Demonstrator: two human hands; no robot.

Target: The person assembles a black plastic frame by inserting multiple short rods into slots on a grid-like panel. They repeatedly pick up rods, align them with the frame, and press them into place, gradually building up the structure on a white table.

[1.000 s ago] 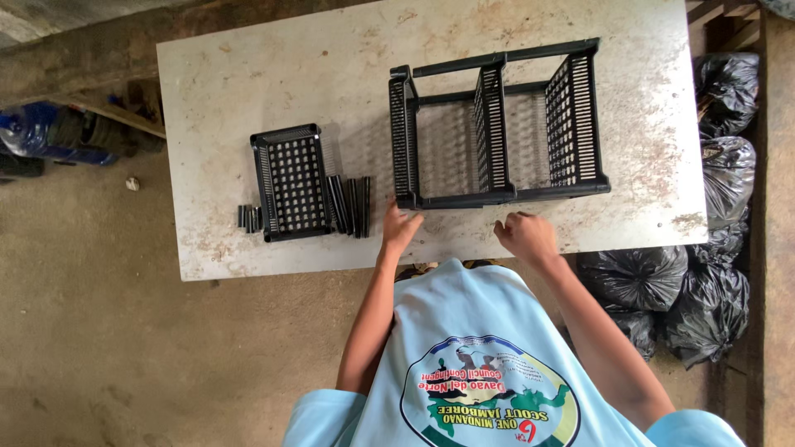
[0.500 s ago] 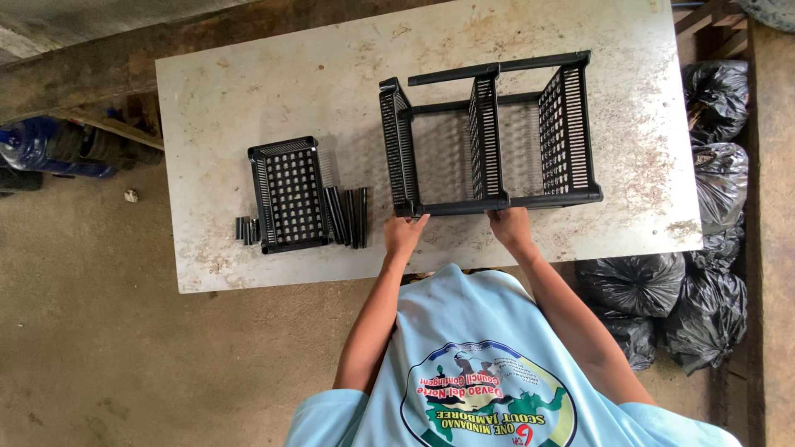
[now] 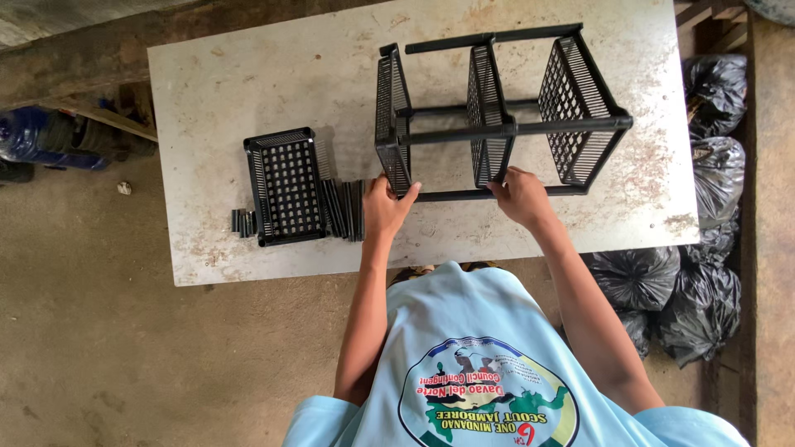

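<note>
Black plastic rack [image 3: 497, 116] on its side, both hands' grip closed on its near edge: left hand [image 3: 387, 207], right hand [image 3: 520, 195]

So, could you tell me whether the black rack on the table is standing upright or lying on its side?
On its side: the rack has its three mesh shelves on edge and its poles running level along the table.

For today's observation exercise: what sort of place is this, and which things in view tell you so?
Probably an informal outdoor or shed workspace: a worn, stained table on a bare concrete floor, with filled black rubbish bags piled beside it.
</note>
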